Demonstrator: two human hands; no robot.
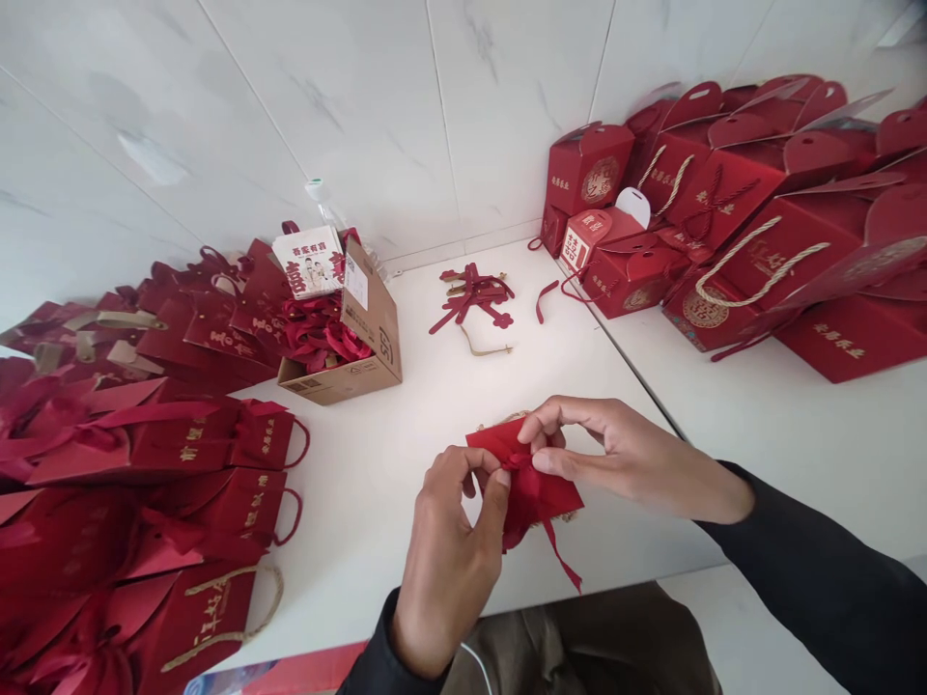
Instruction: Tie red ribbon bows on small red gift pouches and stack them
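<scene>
A small red gift box with twisted cord handles lies near the table's front edge, between my hands. Across its top runs a red ribbon, gathered into a knot or bow, with one tail hanging toward me. My left hand pinches the ribbon on the left side of the knot between thumb and forefinger. From the right, my right hand pinches the ribbon at the other side of the knot. My fingertips partly cover the knot, so its exact form is hidden.
At the left stand rows of red gift boxes with ribbons. Beside them, an open cardboard box holds red ribbons and a printed card. Loose straps lie at the back. More red boxes are stacked at right, past a table seam.
</scene>
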